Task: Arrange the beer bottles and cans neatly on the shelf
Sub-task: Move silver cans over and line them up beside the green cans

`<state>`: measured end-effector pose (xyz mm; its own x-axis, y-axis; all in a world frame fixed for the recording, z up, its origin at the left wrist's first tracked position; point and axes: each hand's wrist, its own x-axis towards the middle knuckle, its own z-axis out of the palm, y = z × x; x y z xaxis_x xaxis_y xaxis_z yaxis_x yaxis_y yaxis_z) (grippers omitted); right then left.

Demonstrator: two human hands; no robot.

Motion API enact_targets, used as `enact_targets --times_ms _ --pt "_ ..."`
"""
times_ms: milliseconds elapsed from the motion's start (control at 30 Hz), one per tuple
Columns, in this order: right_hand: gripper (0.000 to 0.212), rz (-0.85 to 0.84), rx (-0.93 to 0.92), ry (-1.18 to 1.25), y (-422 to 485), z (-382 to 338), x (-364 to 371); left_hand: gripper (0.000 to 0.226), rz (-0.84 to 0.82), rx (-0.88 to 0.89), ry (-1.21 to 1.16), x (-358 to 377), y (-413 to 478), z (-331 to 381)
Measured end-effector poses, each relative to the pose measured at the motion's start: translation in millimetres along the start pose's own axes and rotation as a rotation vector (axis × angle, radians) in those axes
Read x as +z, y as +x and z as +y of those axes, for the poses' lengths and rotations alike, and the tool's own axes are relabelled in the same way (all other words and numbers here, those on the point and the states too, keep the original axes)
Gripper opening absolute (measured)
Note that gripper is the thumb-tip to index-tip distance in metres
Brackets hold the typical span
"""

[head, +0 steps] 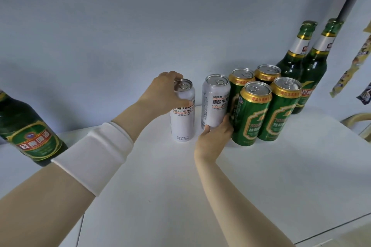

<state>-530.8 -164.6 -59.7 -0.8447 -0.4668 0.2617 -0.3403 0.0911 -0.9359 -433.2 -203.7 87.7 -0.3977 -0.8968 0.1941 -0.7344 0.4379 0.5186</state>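
My left grip is curled over the rim of a white can, which stands upright on the white shelf. My right grip clasps the foot of the second white can — thumb on its left side — just beside four green cans set two by two. Two green bottles stand behind those on the right — another bottle stands well apart on the left.
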Motion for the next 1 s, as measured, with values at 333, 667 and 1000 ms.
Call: enact_targets --times_ms 333,667,1000 --pt "0.060 0.036 0.012 0.035 3 2 8 0.069 -0.001 0.045 -0.008 14 8 11" --pt "0.059 -0.030 0.015 -0.019 2 -1 2 0.072 -0.008 0.092 -0.043 21 6 9" --pt "0.066 -0.452 -0.245 -0.507 -42 -7 -68 0.078 0.054 0.056 0.219 28 -76 -23"
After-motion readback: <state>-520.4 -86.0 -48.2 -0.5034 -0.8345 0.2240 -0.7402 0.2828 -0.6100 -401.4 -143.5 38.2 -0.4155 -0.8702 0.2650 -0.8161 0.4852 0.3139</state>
